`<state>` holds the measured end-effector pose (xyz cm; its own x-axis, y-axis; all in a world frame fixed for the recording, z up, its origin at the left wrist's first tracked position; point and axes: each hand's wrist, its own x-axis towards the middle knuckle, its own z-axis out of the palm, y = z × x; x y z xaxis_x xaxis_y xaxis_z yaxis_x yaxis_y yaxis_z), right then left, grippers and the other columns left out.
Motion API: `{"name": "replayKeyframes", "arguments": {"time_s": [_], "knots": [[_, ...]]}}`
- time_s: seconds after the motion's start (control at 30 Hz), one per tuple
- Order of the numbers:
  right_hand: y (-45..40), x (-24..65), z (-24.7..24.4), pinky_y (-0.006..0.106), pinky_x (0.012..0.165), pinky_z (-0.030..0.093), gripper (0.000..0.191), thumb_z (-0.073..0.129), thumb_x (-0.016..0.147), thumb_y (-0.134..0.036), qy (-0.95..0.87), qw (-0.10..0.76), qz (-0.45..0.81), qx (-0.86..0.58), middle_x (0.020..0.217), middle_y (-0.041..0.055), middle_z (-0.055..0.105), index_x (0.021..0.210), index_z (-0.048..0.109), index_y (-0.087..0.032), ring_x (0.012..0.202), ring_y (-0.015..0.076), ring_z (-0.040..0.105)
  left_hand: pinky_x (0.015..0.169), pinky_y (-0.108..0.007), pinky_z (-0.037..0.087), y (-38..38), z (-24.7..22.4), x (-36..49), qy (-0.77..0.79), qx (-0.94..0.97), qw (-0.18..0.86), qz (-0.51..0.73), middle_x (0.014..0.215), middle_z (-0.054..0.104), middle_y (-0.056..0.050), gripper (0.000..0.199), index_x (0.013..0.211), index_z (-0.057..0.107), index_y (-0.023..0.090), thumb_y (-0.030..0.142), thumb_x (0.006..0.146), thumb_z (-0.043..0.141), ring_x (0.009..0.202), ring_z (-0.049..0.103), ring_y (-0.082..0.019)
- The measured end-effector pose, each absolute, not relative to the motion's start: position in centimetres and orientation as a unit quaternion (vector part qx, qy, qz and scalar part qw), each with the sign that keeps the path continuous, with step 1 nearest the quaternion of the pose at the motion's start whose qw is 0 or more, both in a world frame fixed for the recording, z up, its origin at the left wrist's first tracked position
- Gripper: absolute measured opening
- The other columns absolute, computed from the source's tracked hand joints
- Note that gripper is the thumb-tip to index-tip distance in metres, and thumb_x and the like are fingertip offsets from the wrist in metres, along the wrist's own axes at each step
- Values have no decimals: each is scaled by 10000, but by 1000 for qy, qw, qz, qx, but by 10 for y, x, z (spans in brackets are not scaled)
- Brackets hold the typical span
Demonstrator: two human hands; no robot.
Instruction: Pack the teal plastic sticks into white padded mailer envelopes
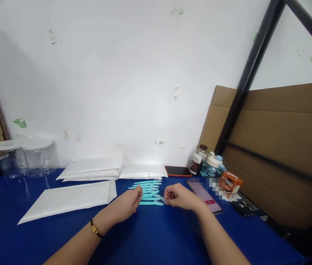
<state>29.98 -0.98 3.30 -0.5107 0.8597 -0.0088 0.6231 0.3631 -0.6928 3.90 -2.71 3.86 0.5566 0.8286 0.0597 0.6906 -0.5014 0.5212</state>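
A row of slim turquoise plastic sticks [149, 187] lies on the blue table, several of them side by side, shaped like eyebrow razors. My left hand [129, 201] is closed at their left ends, its fingertips pinching one turquoise stick [150, 198] low in the row. From the right, my right hand [178, 197] closes its thumb and fingers on the pale, translucent tip of that stick. The fingers partly hide both ends. A ring and a dark bracelet with a gold piece are on my left hand and wrist.
White padded mailers [95, 167] are stacked against the wall, and a single mailer [70, 198] lies to the left. Two clear lidded jars [39, 158] stand far left. At right are a lit phone [205, 197], an orange-edged phone [178, 171], bottles [212, 166] and an orange box [231, 184].
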Motion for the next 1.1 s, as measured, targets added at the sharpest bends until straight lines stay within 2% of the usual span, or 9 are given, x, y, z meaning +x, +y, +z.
{"name": "replayKeyframes", "arguments": {"time_s": [0.07,0.17,0.3,0.43,0.63,0.8,0.97,1.1], "knots": [[-9,298,36,198,499,382,111,602,755,-272,-798,243,304,-461,606,-10,566,768,608,-162,559,116,516,633,-252,367,-26,41,40,451,846,234,164,782,560,-20,286,897,459,204,386,909,238,676,515,-150],[-11,293,43,210,537,388,200,548,820,-365,-781,337,277,-447,687,3,548,824,586,-169,605,118,499,656,-256,360,-23,43,40,448,851,217,166,809,569,-29,286,875,481,201,435,878,317,707,519,-163],[-17,286,52,231,599,410,223,461,879,-390,-765,410,286,-405,709,-3,511,916,552,-189,631,123,507,600,-247,328,-20,44,40,458,849,204,168,672,506,-1,341,650,442,191,417,864,302,618,456,-137],[-26,277,57,252,643,422,241,441,894,-386,-778,433,241,-387,796,28,533,915,586,-195,661,131,515,537,-241,280,-22,46,41,447,837,269,166,584,386,30,322,576,355,186,373,833,310,561,359,-110],[-39,265,62,257,652,422,229,426,908,-357,-793,448,229,-344,814,40,545,913,592,-199,700,144,523,480,-248,220,-26,49,44,441,807,370,128,524,344,47,237,534,327,184,294,742,360,515,280,-92],[-43,262,64,264,650,416,221,435,908,-341,-804,442,213,-335,817,49,553,906,600,-195,732,155,525,481,-247,208,-27,51,45,444,799,384,131,513,369,50,222,530,349,182,288,724,360,515,290,-92],[-40,267,64,265,651,410,179,454,903,-301,-788,476,198,-337,808,39,552,922,597,-195,728,152,521,480,-247,203,-27,52,45,448,789,399,135,511,366,53,223,534,350,183,299,724,365,508,291,-92],[-41,261,62,264,661,417,170,464,897,-278,-810,444,199,-326,820,41,568,909,614,-198,745,153,534,478,-249,200,-27,52,45,447,792,395,132,503,348,54,228,525,340,185,299,720,367,503,287,-92]]}}
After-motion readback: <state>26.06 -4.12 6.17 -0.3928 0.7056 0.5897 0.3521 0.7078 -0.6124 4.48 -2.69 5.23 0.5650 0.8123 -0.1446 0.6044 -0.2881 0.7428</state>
